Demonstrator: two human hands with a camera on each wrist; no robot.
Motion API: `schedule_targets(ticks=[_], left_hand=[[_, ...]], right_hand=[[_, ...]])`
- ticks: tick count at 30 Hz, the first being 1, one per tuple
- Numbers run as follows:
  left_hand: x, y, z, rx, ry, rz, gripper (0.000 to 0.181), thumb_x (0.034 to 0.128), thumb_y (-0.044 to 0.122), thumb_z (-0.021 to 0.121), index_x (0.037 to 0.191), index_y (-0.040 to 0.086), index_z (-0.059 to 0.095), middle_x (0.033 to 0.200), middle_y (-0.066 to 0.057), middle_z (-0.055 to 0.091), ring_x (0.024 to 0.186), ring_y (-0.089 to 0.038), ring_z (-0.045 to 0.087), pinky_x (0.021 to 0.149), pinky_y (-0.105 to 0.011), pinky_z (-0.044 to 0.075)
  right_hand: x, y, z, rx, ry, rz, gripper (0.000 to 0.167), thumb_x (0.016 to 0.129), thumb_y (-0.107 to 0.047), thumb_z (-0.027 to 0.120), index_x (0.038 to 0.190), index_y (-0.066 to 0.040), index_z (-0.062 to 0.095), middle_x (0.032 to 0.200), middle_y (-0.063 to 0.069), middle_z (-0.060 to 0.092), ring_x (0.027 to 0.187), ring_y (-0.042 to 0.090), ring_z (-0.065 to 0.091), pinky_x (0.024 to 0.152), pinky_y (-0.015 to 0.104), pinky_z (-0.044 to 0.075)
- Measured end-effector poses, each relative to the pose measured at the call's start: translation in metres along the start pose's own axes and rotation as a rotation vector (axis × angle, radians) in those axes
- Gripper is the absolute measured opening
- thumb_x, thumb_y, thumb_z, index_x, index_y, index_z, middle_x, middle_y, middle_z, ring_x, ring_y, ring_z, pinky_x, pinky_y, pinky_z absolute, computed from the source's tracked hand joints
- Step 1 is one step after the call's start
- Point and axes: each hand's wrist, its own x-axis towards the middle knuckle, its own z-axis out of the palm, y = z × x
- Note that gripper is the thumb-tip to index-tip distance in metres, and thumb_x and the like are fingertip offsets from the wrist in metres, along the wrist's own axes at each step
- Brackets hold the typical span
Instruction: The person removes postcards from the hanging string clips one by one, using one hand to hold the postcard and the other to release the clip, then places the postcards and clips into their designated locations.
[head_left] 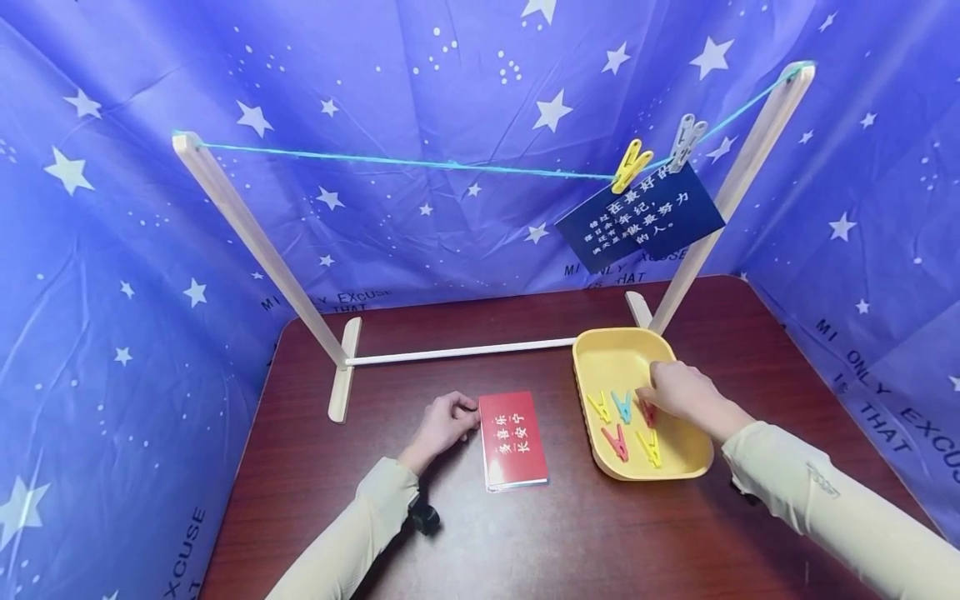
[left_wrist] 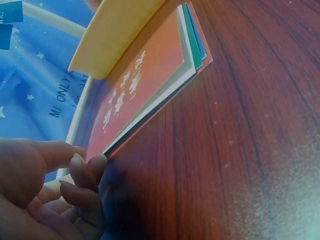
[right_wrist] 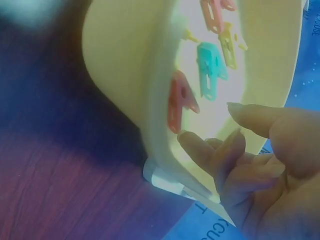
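Note:
At the left edge of a stack of cards with a red top card (head_left: pixel 513 437), my left hand (head_left: pixel 447 425) has its fingertips on a corner and appears to pinch it. Close up in the left wrist view, the stack's far end is fanned slightly. Over the yellow tray (head_left: pixel 618 342) reaches my right hand (head_left: pixel 678 390), thumb and forefinger apart with nothing between them. Its fingertips are near a red clothespin (right_wrist: pixel 177 102). Beside that lie a blue clothespin (head_left: pixel 622 406), another red clothespin (head_left: pixel 616 442) and two yellow ones.
A wooden frame with upright posts (head_left: pixel 262 250) carries a turquoise string (head_left: pixel 390 160). Two dark blue cards (head_left: pixel 686 212) hang at its right, under a yellow clothespin (head_left: pixel 632 167) and grey clothespins (head_left: pixel 686 143). A blue star-patterned curtain (head_left: pixel 450 75) surrounds the table (head_left: pixel 570 542).

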Motion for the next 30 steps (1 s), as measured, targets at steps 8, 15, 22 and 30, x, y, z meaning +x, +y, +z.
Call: schedule_targets(ticks=[8,15,22,30], left_hand=[[0.002,0.009,-0.001,0.009,-0.008,-0.030,0.012,0.0928,0.007,0.072,0.103,-0.001,0.069,0.076,-0.010,0.075,0.052,-0.007,0.059,0.051,-0.019,0.043],[0.003,0.023,0.000,-0.021,0.039,0.031,0.016,0.0952,0.008,0.069,0.108,-0.002,0.069,0.080,-0.017,0.075,0.057,-0.028,0.069,0.048,-0.029,0.052],[0.006,0.035,0.001,-0.115,0.151,0.119,0.017,0.0983,0.010,0.069,0.112,0.000,0.070,0.093,-0.020,0.077,0.059,-0.045,0.069,0.048,-0.050,0.058],[0.020,0.056,-0.014,-0.041,0.265,0.222,0.016,0.0949,0.015,0.075,0.106,0.004,0.076,0.090,-0.007,0.079,0.059,-0.009,0.062,0.063,-0.022,0.049]], right_hand=[[-0.008,-0.003,-0.006,-0.032,0.021,0.010,0.029,0.092,-0.024,0.070,0.073,-0.009,0.053,0.064,0.006,0.052,0.059,0.024,0.051,0.051,0.039,0.041],[-0.010,-0.010,-0.015,-0.051,0.075,-0.013,0.028,0.095,-0.027,0.072,0.084,-0.005,0.058,0.070,0.012,0.057,0.063,0.030,0.056,0.054,0.047,0.048],[-0.010,-0.015,-0.018,-0.048,0.170,-0.087,0.023,0.096,-0.027,0.071,0.086,-0.008,0.063,0.065,0.006,0.060,0.058,0.028,0.058,0.049,0.047,0.047],[-0.012,-0.031,-0.039,-0.036,0.376,-0.180,0.014,0.097,-0.023,0.070,0.096,-0.010,0.066,0.080,0.009,0.075,0.058,0.031,0.064,0.046,0.049,0.047]])
